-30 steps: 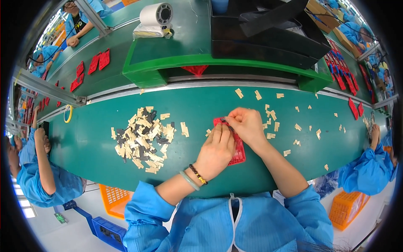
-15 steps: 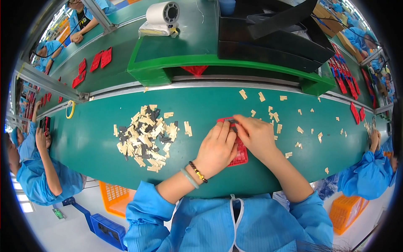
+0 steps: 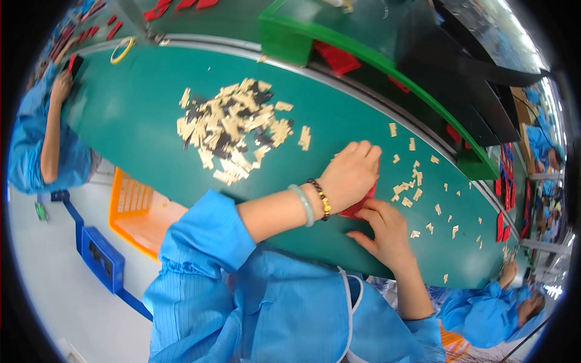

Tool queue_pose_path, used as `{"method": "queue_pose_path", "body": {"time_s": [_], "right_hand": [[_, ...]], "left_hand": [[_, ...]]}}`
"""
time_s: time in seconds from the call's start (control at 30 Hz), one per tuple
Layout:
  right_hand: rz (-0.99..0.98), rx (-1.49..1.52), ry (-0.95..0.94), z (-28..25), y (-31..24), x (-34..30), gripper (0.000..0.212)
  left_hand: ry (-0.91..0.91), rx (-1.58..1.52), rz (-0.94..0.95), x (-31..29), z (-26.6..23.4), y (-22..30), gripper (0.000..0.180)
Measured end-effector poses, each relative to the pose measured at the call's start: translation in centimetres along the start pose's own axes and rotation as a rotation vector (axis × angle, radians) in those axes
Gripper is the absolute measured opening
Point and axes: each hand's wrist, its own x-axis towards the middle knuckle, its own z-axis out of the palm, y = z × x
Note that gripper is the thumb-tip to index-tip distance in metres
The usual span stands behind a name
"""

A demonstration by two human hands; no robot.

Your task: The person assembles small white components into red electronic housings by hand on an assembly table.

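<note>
A red plastic piece point(image 3: 351, 211) lies mostly covered by my hands over the green table. My left hand point(image 3: 351, 173) is closed over its far part with fingers bent, a beaded bracelet and a pale bangle on the wrist. At its near end is my right hand point(image 3: 388, 235), thumb spread away from the fingers, the fingertips close to the red piece. Whether they touch it is hard to tell. Left of my hands sits a heap of small cream and black parts point(image 3: 233, 127). More small cream parts point(image 3: 409, 187) are scattered to the right.
A green-edged shelf point(image 3: 387, 66) with black boxes stands beyond the table's metal rail. A yellow tape ring point(image 3: 123, 50) lies far left. An orange crate point(image 3: 136, 206) and a blue object point(image 3: 101, 260) are below the table. Co-workers sit at both ends.
The whole view has tilted and shifted. My right hand has drawn back from the far end of the red piece to its near end, its thumb now spread; my left hand now covers the far part.
</note>
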Motion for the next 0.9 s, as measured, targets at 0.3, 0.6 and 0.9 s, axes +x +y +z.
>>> {"method": "queue_pose_path", "body": {"time_s": [0.3, 0.6, 0.9], "right_hand": [[-0.106, -0.093, 0.184, 1.2, 1.2, -0.3, 0.027], [0.074, -0.357, 0.449, 2.6, 12.1, 16.6, 0.034], [0.181, -0.235, 0.215, 0.8, 13.1, 12.0, 0.019]], "left_hand": [[0.065, -0.373, -0.199, -0.9, -1.1, -3.2, 0.031], [-0.027, -0.3, -0.337, -2.8, -6.2, -10.9, 0.027], [-0.196, -0.283, -0.151, -3.4, -5.1, -11.4, 0.02]]}}
